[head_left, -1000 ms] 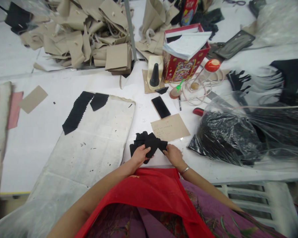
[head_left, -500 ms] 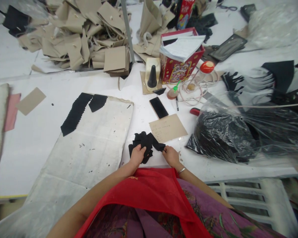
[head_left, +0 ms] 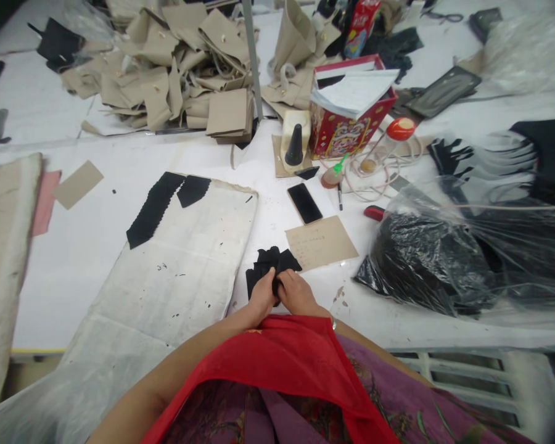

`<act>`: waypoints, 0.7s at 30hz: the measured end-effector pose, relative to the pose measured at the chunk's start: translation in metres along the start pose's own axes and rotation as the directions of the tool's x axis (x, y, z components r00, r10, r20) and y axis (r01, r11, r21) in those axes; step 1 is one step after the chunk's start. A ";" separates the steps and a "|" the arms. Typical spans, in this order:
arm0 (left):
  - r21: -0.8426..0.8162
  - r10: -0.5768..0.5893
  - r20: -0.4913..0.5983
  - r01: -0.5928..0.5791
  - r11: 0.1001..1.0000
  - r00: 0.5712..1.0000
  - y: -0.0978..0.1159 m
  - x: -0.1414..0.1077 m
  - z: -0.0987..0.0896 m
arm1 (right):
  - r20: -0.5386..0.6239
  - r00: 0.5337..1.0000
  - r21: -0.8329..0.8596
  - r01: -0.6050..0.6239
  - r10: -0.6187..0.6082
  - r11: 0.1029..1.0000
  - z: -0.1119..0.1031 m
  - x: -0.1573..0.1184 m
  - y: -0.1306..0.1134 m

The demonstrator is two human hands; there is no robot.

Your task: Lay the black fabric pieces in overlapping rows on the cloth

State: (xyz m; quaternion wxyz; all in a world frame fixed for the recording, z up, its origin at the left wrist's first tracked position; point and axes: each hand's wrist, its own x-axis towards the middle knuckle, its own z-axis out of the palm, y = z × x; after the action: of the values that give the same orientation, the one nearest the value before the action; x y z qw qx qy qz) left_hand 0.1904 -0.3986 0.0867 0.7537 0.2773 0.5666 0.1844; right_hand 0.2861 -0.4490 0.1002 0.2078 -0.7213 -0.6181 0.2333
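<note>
Black pieces [head_left: 263,265] handheld; papers [head_left: 356,92] in red box [head_left: 345,134].

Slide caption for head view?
Left hand and right hand hold black cut pieces near a handwritten card and smartphone.

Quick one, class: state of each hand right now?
Left hand: closed, holding black pieces.
Right hand: curled at the same pieces; whether it grips one cannot be told.
</note>
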 end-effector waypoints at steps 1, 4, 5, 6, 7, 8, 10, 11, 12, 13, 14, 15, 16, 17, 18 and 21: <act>-0.053 0.001 0.010 -0.001 0.999 1.000 0.003 -0.002 -0.004 | 0.026 0.999 0.076 0.034 -0.036 0.996 0.000 0.001 -0.003; -0.207 0.015 0.041 -0.006 0.978 0.999 0.012 -0.007 -0.020 | 0.091 0.986 0.334 0.101 -0.139 0.937 -0.007 0.007 -0.003; -0.239 0.009 0.031 -0.001 0.971 0.999 0.015 -0.008 -0.026 | 0.091 0.987 0.390 0.087 -0.132 0.917 -0.010 0.009 0.000; -0.252 -0.004 0.008 0.006 0.968 1.000 0.017 -0.009 -0.032 | 0.077 0.992 0.417 0.056 -0.096 0.907 -0.012 0.013 0.004; -0.260 -0.020 -0.017 0.015 0.965 1.000 0.019 -0.009 -0.038 | 0.049 0.998 0.418 0.011 -0.034 0.909 -0.013 0.017 0.010; -0.271 -0.033 -0.037 0.022 0.962 0.999 0.021 -0.009 -0.044 | 0.015 0.999 0.400 -0.044 0.042 0.916 -0.012 0.022 0.018; -0.284 -0.033 -0.059 0.015 0.959 0.998 0.023 -0.009 -0.055 | -0.032 0.982 0.350 -0.163 0.185 0.922 -0.009 0.032 0.036; -0.287 -0.024 -0.056 0.007 0.958 0.998 0.023 -0.009 -0.060 | -0.030 0.970 0.336 -0.217 0.241 0.916 -0.006 0.037 0.045; -0.289 -0.010 -0.046 -0.003 0.957 0.999 0.024 -0.008 -0.064 | -0.013 0.958 0.334 -0.266 0.286 0.904 -0.003 0.041 0.052; -0.290 0.003 -0.035 -0.013 0.957 0.999 0.025 -0.008 -0.068 | 0.014 0.948 0.344 -0.304 0.319 0.888 -0.001 0.045 0.058; -0.289 0.016 -0.024 -0.022 0.957 1.000 0.026 -0.008 -0.072 | 0.050 0.939 0.370 -0.333 0.339 0.868 0.000 0.048 0.060; -0.287 0.026 -0.010 -0.027 0.958 1.000 0.027 -0.008 -0.075 | 0.098 0.933 0.414 -0.354 0.346 0.839 0.001 0.050 0.060; -0.282 0.032 0.004 -0.029 0.959 0.999 0.028 -0.008 -0.078 | 0.164 0.926 0.478 -0.377 0.340 0.794 0.000 0.052 0.057; -0.277 0.035 0.018 -0.029 0.960 0.999 0.029 -0.008 -0.080 | 0.244 0.913 0.555 -0.407 0.326 0.726 -0.001 0.054 0.051; -0.271 0.035 0.037 -0.024 0.962 0.999 0.030 -0.008 -0.082 | 0.332 0.894 0.632 -0.448 0.302 0.632 -0.002 0.056 0.043; -0.261 0.033 0.114 -0.002 0.965 0.993 0.032 -0.006 -0.083 | 0.555 0.816 0.753 -0.575 0.162 0.319 -0.004 0.063 0.014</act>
State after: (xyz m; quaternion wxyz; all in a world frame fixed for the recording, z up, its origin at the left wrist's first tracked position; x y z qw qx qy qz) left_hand 0.1103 -0.3596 0.0946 0.8139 0.1914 0.4896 0.2473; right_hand 0.3075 -0.3888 0.0903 0.3756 -0.5572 -0.2345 0.7024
